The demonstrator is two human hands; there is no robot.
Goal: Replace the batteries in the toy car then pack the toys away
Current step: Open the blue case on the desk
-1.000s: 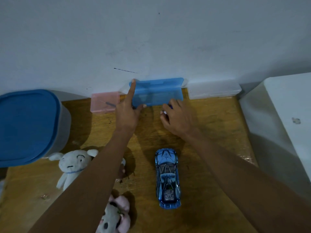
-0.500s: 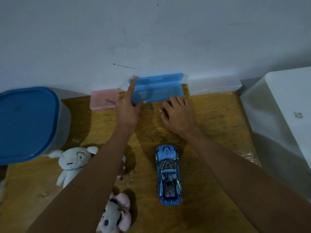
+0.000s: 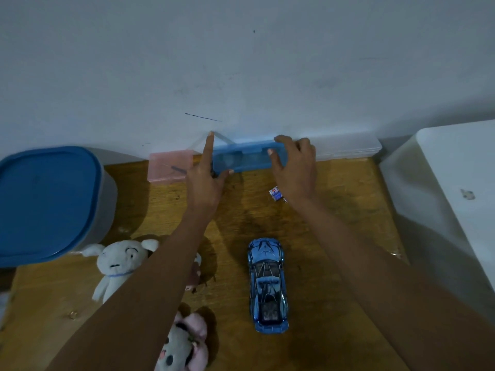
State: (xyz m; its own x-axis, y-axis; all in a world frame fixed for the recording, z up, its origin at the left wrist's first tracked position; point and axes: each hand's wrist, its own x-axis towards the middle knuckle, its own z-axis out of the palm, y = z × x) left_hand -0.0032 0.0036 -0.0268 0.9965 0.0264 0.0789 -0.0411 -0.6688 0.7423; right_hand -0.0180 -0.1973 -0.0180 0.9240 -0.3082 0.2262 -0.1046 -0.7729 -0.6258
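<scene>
- The wooden table point(image 3: 334, 236) lies under everything, pushed against a pale wall point(image 3: 241, 62) at 12 o'clock.
- A big tub with a blue lid point(image 3: 45, 202) sits at 9 o'clock; a white box point(image 3: 455, 188) fills the 3 o'clock side.
- The blue toy car point(image 3: 267, 285) stands at 6 o'clock on the wood (nose pointing toward the wall), well apart from both my hands.
- A white plush toy point(image 3: 120, 263) lies at 8 o'clock, a grey and pink plush point(image 3: 184, 344) at 7 o'clock.
- The blue case point(image 3: 246, 159) sits at 12 o'clock by the wall, between a pink case point(image 3: 168, 167) and a clear case point(image 3: 348, 148).
- My right hand point(image 3: 292, 167) grips the blue case's right end, fingers curled over its top.
- My left hand point(image 3: 206, 180) touches its left end, forefinger straight up, thumb against the front edge.
- Two small batteries point(image 3: 276, 193) lie on the wood just beside my right wrist.
</scene>
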